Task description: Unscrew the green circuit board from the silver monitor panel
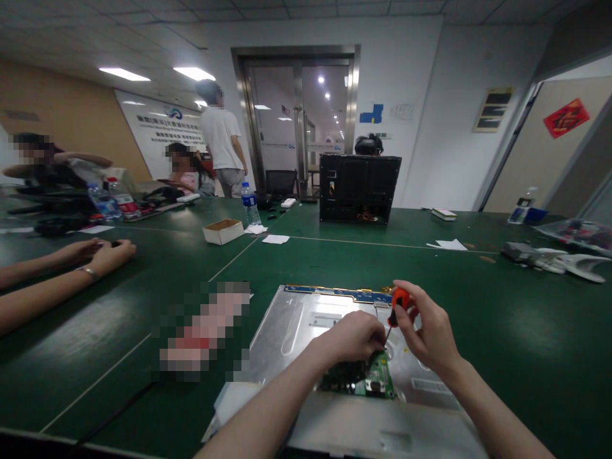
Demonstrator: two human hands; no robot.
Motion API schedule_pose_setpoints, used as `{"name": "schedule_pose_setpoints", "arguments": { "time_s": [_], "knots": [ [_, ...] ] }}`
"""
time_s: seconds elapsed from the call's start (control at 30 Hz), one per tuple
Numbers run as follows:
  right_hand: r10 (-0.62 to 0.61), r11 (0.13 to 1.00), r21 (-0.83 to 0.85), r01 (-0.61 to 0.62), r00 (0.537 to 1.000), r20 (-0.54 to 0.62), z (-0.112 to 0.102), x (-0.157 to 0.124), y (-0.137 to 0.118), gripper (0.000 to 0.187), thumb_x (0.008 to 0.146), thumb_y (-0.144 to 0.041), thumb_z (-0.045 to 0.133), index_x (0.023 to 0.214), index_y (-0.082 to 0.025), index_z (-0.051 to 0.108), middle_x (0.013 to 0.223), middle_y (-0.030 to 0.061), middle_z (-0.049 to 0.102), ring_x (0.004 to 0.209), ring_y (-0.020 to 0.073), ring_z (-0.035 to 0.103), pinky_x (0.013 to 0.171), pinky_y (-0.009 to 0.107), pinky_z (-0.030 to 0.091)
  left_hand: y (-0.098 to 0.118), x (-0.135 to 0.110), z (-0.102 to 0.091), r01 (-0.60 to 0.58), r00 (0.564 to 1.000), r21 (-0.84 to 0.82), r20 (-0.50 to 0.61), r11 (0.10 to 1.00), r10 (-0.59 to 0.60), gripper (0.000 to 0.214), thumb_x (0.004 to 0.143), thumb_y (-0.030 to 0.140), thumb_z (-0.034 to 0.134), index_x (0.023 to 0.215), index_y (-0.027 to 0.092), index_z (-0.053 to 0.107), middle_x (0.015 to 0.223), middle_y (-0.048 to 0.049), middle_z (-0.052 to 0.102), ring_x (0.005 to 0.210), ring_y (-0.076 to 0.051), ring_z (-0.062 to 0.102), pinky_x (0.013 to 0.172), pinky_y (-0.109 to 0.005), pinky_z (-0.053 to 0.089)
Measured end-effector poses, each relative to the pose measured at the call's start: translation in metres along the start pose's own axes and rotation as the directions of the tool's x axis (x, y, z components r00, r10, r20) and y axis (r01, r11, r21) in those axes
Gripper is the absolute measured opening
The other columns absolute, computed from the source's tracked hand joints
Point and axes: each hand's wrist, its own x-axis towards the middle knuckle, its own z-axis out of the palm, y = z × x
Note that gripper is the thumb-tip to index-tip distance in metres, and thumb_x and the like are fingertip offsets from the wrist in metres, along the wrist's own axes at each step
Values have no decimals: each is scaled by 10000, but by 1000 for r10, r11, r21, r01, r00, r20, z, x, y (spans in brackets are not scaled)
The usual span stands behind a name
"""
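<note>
A silver metal panel point(296, 325), the back of a flat screen, lies on the green table point(502, 331) in front of me. A green circuit board point(375, 377) sits on it near the front. My right hand point(428, 328) is closed round the orange handle of a small screwdriver point(399, 299), its shaft pointing down at the board. My left hand point(351, 338) is closed just left of the shaft, its fingertips pinched at the tip over the board; what they hold is hidden.
Another person's forearms and hands point(95, 255) rest on the table at left. A small cardboard box point(222, 231), a water bottle point(249, 204) and a black computer case point(359, 189) stand farther back. Papers and plastic parts point(559, 258) lie at right. Several people sit or stand at the far left.
</note>
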Motion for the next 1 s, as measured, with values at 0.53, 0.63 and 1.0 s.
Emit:
{"name": "schedule_pose_setpoints", "arguments": {
  "time_s": [0.53, 0.63, 1.0],
  "knots": [
    [12, 998, -53, -15, 999, -49, 0, 0, 4, 309, 860, -340, 547, 1124, -187, 497, 700, -18, 541, 462, 89, 477, 436, 216, 415, -1, -1, 1, -23, 999, -14, -24, 1000, 22, 134, 741, 142, 612, 810, 190, 716, 793, -34, 719, 720, -178, 631, 600, -230, 390],
    [38, 999, -28, -39, 999, -30, -1, -1, 3, 311, 881, -286, 474, 1173, -180, 489, 728, -6, 581, 473, 91, 505, 442, 215, 423, 0, 0, 1, -20, 1000, 7, -9, 1000, 20, 143, 741, 142, 612, 823, 191, 719, 799, -35, 721, 726, -181, 635, 613, -230, 399],
    [-26, 995, -97, 19, 997, -70, 4, 0, 7, 266, 857, -306, 578, 1079, -191, 488, 674, -39, 504, 471, 81, 454, 453, 200, 396, 1, -1, -1, -15, 1000, 4, -14, 1000, 15, 136, 745, 137, 606, 808, 187, 716, 796, -31, 720, 739, -179, 634, 620, -229, 403]
  ]
}}
